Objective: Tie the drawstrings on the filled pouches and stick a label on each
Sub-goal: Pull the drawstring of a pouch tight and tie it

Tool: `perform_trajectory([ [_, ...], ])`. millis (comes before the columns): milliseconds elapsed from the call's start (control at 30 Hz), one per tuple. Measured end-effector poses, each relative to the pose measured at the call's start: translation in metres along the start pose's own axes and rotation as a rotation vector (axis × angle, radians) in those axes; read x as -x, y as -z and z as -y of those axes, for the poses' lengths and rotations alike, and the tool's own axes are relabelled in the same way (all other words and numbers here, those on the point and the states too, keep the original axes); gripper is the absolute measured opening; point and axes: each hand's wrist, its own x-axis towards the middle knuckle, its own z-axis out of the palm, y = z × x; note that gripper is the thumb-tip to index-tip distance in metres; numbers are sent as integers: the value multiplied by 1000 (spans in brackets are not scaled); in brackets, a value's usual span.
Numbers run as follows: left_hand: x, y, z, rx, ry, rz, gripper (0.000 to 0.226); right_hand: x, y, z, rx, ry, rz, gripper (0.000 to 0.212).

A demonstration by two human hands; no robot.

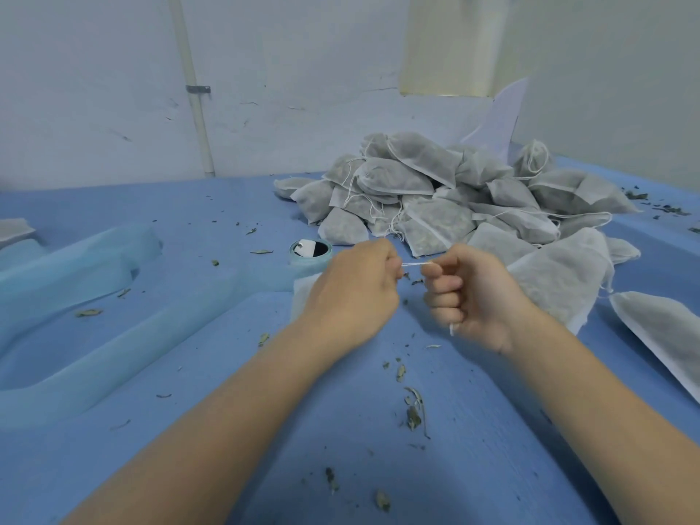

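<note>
At far left, lay folded pale-blue fabric [75, 267] in ridges on the blue table cover [227, 373]. Further right, stood a roll of labels [311, 252] just behind the left hand [354, 293]. Was clenched, that hand, pinching one end of a white drawstring [416, 264]. Ran taut and level to the right hand [469, 293], likewise curled round the string, with a loose end poking from below its fist. Lay behind and beside that hand a white filled pouch [568, 274], touching the table. Beyond, rose a heap of filled pouches [435, 191] against the wall. At far right, rested another flat pouch [663, 331]. Lay scattered across the cover, dried leaf bits [413, 414].
</note>
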Motion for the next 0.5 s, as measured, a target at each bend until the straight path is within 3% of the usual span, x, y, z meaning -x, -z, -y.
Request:
perform_trajectory([
  [100, 0, -10, 2, 319, 177, 12, 16, 3, -2, -2, -223, -73, 15, 14],
  [200, 3, -16, 4, 521, 220, -42, 18, 6, -6, -6, -341, -29, 13, 17],
  [300, 8, -19, 5, 622, 218, -65, 18, 9, -9, -8, -324, 64, 35, 19],
  [400, 10, -20, 7, 736, 265, -118, 12, 9, -10, -9, -319, 115, 99, 35],
  [500, 10, -20, 7, 834, 306, -147, 7, 7, -15, -14, -170, 146, 132, 44],
])
